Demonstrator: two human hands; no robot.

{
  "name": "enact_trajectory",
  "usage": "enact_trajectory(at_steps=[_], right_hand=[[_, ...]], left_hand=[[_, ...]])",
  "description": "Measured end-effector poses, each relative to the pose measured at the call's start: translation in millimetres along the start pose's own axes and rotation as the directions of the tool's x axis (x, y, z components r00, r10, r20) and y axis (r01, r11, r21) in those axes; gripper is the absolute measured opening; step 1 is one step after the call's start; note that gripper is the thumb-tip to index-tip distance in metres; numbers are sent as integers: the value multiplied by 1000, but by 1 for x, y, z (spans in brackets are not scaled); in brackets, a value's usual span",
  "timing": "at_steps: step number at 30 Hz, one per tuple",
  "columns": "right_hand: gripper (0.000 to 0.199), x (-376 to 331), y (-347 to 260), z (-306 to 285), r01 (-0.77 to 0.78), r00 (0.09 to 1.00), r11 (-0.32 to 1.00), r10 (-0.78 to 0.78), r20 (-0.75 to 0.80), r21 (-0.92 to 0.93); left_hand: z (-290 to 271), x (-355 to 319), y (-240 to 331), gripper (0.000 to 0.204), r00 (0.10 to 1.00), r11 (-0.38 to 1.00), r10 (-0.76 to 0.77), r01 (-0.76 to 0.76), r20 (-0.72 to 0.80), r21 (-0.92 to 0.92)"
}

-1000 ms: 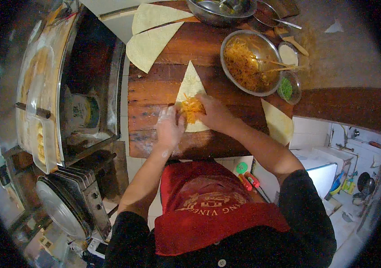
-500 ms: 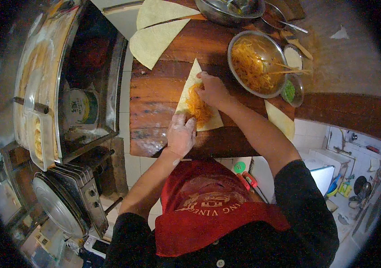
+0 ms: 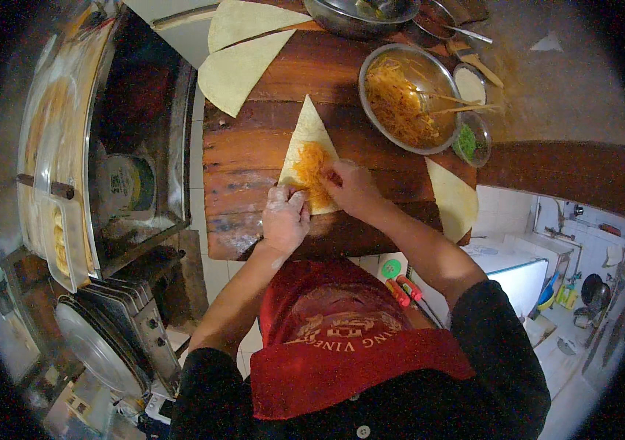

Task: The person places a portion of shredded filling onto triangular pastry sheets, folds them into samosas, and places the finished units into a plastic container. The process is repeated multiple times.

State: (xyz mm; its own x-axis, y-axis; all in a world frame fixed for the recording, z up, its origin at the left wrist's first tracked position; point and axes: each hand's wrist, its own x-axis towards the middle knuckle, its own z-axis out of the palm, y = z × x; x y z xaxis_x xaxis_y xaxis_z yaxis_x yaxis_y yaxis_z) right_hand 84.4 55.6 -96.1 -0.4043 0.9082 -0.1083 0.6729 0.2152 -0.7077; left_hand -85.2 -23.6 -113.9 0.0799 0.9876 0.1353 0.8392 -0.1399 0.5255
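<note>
A pale triangular pastry sheet point(image 3: 308, 132) lies on the wooden board point(image 3: 246, 154), point away from me, with orange shredded filling point(image 3: 311, 167) heaped on its near half. My left hand point(image 3: 285, 218), dusted with flour, presses the sheet's near left corner with its fingers bent. My right hand point(image 3: 351, 188) rests on the right side of the filling and pinches the sheet's near edge. A steel bowl of the same orange filling point(image 3: 404, 99) stands to the right, two wooden sticks resting in it.
More pastry sheets lie at the board's far left point(image 3: 239, 70) and right edge point(image 3: 453, 198). Small bowls hold a white point(image 3: 468, 82) and a green point(image 3: 472, 139) ingredient. A second steel bowl point(image 3: 360, 13) sits beyond. Metal trays and racks point(image 3: 107, 330) stand to my left.
My left hand has moved back up onto the sheet's near corner. My right hand has slid from the middle of the filling down to its right near edge.
</note>
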Motion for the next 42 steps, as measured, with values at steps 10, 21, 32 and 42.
enact_trajectory(at_steps=[10,21,32,42], right_hand=[[17,6,0,-3,-48,982,998,55,179,-43],[18,19,-30,-95,-38,997,938,58,-48,345],[26,35,54,-140,-12,881,881,-214,-422,-473],[27,-54,20,-20,-152,986,988,153,-68,22]], left_hand=[[-10,10,-4,41,1000,1000,4,-4,6,0],[-13,32,-7,48,977,982,122,-144,173,123],[-20,7,10,48,960,978,107,-149,258,146],[-25,5,10,42,974,981,80,-114,214,155]])
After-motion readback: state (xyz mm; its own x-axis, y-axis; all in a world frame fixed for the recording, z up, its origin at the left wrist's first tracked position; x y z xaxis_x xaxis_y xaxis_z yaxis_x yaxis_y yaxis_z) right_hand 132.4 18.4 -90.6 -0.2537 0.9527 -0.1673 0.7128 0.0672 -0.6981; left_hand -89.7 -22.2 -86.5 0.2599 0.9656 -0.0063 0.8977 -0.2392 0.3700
